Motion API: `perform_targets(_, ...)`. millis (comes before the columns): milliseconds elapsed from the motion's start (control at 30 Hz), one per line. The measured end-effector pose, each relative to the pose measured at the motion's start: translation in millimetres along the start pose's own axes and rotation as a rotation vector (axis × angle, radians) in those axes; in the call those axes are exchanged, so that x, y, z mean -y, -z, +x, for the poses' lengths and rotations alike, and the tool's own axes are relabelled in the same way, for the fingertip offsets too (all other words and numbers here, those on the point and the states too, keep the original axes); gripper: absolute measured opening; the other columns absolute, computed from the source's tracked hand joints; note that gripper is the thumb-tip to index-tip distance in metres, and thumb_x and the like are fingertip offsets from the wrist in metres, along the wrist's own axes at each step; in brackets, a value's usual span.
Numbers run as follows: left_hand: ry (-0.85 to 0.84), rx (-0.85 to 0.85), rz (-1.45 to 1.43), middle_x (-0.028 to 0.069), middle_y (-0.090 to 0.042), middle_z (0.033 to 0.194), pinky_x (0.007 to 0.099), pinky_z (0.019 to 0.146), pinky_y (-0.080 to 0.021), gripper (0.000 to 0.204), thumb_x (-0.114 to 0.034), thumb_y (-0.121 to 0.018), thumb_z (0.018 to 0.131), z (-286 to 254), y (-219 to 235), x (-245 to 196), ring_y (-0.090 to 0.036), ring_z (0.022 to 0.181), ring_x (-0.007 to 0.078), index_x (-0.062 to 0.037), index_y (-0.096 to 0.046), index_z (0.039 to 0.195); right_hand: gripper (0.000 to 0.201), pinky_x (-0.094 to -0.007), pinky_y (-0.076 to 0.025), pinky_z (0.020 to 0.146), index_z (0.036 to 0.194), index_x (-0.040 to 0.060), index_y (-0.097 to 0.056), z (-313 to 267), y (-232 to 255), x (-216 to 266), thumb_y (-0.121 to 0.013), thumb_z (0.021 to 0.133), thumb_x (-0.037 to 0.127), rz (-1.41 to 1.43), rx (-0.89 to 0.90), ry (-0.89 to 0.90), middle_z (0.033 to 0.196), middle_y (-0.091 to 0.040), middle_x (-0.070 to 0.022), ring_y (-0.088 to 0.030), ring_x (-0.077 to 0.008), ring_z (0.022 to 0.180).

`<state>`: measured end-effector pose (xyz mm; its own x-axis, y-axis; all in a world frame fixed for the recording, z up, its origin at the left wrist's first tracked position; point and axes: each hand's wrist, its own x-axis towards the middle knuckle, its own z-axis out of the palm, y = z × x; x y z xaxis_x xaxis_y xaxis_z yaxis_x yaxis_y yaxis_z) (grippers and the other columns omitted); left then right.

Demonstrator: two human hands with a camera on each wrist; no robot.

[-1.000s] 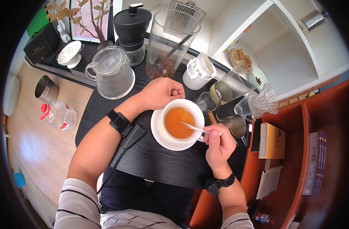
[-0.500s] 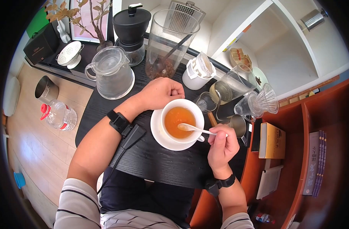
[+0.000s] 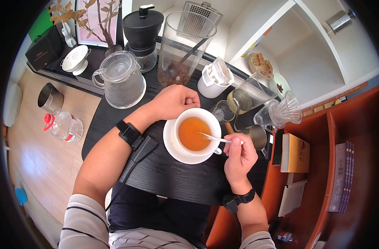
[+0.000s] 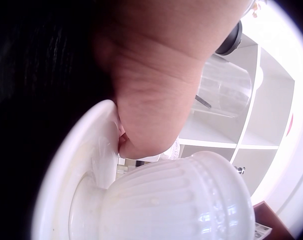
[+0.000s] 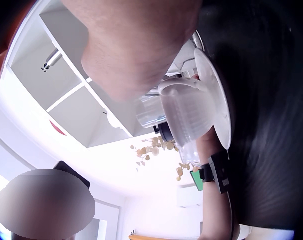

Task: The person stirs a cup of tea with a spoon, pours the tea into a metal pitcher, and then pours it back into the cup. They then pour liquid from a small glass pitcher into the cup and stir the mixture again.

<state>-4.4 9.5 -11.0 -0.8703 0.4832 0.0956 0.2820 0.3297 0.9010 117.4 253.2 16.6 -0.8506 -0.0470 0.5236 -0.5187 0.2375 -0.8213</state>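
A white spoon (image 3: 216,137), pinched between the thumb and fingers of my right hand (image 3: 241,157), slants into a white cup (image 3: 216,120) of amber liquid (image 3: 193,132); its bowl end is under the surface. The ribbed cup (image 4: 161,200) stands on a white saucer (image 3: 171,143). On the far side of the cup, my left hand (image 3: 173,101) rests with loosely curled fingers. In the left wrist view, that hand (image 4: 151,110) is right at the saucer's rim (image 4: 66,155), with its fingertips mostly hidden.
A lidded glass pitcher (image 3: 121,83), a black grinder (image 3: 143,29) and a tall glass vessel (image 3: 185,45) stand behind my left hand. Beyond the cup are a white mug with a drip bag (image 3: 216,79), a glass dripper (image 3: 287,110) and a metal cup (image 3: 258,137). A bookshelf (image 3: 332,124) borders the right.
The spoon has kept moving in the liquid: its bowl showed at the surface half a second ago and is now submerged. My right hand shifted slightly; the left stayed still.
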Motion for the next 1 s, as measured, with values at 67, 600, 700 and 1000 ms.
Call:
perform_targets(67, 0.003, 0.002, -0.006, -0.0036, -0.072, 0.079, 0.0212, 0.064, -0.05, 0.009, -0.01, -0.075, 0.099, 0.6, -1.0, 3.4, -0.06, 0.07, 0.0006, -0.0015, -0.076, 0.096, 0.022, -0.0233, -0.045, 0.058, 0.103, -0.0027, -0.071, -1.0, 0.8, 0.3, -0.061, 0.111, 0.015, 0.007, 0.011, 0.007, 0.082, -0.069, -0.0055, -0.059, -0.0074, 0.064)
perform_targets(600, -0.005, -0.035, -0.056, 0.0034, -0.074, 0.074, 0.0312, 0.066, -0.053, 0.019, -0.023, -0.083, 0.085, 2.7, -3.4, 11.4, -0.069, 0.067, 0.0147, -0.0068, -0.08, 0.095, 0.02, -0.0237, -0.045, 0.06, 0.109, -0.0036, -0.07, 0.7, 1.4, -6.8, -0.061, 0.111, 0.015, 0.072, 0.016, 0.145, 0.091, -0.069, -0.0095, -0.06, -0.01, 0.068)
perform_targets(700, -0.004, -0.038, -0.051, 0.0033, -0.074, 0.074, 0.031, 0.066, -0.053, 0.019, -0.023, -0.083, 0.085, 2.1, -3.7, 10.3, -0.069, 0.066, 0.0147, -0.0067, -0.08, 0.095, 0.019, -0.0233, -0.045, 0.06, 0.107, -0.004, -0.071, 1.7, 0.6, -3.7, -0.063, 0.11, 0.013, 0.016, 0.034, 0.096, 0.09, -0.069, -0.0084, -0.06, -0.0095, 0.069)
perform_targets(1000, -0.005, -0.034, -0.052, 0.0033, -0.074, 0.074, 0.031, 0.067, -0.052, 0.018, -0.022, -0.083, 0.085, 1.7, -2.9, 9.1, -0.069, 0.066, 0.0147, -0.0069, -0.079, 0.094, 0.022, -0.0231, -0.045, 0.059, 0.105, -0.0031, -0.071, -0.9, 2.4, -1.3, -0.061, 0.111, 0.016, 0.039, 0.066, 0.102, 0.083, -0.068, -0.0074, -0.061, -0.0098, 0.065)
